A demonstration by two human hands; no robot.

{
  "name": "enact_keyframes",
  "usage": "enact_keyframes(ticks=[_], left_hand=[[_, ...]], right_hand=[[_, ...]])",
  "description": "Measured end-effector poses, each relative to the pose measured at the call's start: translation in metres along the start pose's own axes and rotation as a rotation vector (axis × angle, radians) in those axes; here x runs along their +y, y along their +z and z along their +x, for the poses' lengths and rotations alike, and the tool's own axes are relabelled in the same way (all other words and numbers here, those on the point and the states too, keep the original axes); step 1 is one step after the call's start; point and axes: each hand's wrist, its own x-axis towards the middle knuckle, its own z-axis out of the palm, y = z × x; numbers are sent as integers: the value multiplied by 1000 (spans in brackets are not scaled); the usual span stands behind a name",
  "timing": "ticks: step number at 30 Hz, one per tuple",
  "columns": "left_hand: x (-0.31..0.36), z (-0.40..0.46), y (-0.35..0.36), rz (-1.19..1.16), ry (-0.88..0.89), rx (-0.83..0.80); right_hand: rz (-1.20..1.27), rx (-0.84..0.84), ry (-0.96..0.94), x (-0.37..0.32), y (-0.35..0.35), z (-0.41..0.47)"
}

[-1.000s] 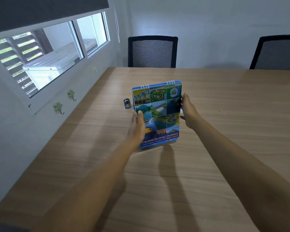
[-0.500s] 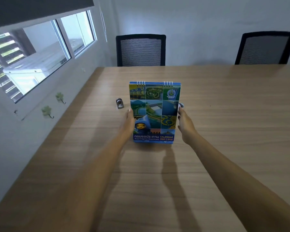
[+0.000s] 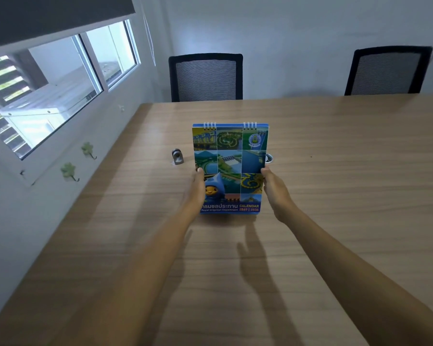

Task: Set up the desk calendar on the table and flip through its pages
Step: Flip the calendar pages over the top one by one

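Desk calendar (image 3: 230, 168) stood upright on tabletop (image 3: 335, 196) — side edges gripped by left hand (image 3: 196, 193) and right hand (image 3: 275, 191), apparently for steadying — cover unflipped.

A wood-grain worktop (image 3: 335, 196) fills a plain white-walled room (image 3: 298, 33), two black mesh-backed chairs (image 3: 206, 77) pushed in at its far edge, while daylight enters through a sliding window (image 3: 60, 78) on the left under a dark blind (image 3: 48, 13).
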Motion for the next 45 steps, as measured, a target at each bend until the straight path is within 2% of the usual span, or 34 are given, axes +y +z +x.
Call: enact_keyframes(ticks=[4, 9, 11, 15, 22, 28, 31, 34, 37, 40, 45], left_hand=[[0, -7, -1, 112, 14, 74], [2, -15, -14, 447, 101, 330], [4, -16, -20, 422, 85, 343], [9, -20, -31, 113, -28, 300], [24, -27, -37, -62, -135, 260], [30, -34, -36, -92, -141, 256], [34, -36, -35, 6, -52, 282], [39, -41, -30, 166, 94, 352], [51, -44, -25, 267, 109, 342], [61, -44, -26, 217, 43, 298], [71, -46, -35, 135, 59, 301]], right_hand=[[-64, -6, 1, -4, -1, -8], [-80, 157, -143, -5, -6, -18], [-84, 203, -180, -7, -11, -20], [-49, 183, -143, -18, -17, -19], [-102, 149, -117, -33, -22, -26], [-269, 217, -114, -44, -25, -31], [-318, 211, -118, -50, -25, -34], [-232, 163, -54, -55, -26, -36], [-78, 100, 43, -60, -26, -41], [-39, 72, 92, -63, -29, -47], [-76, 6, 80, -70, -37, -52]])
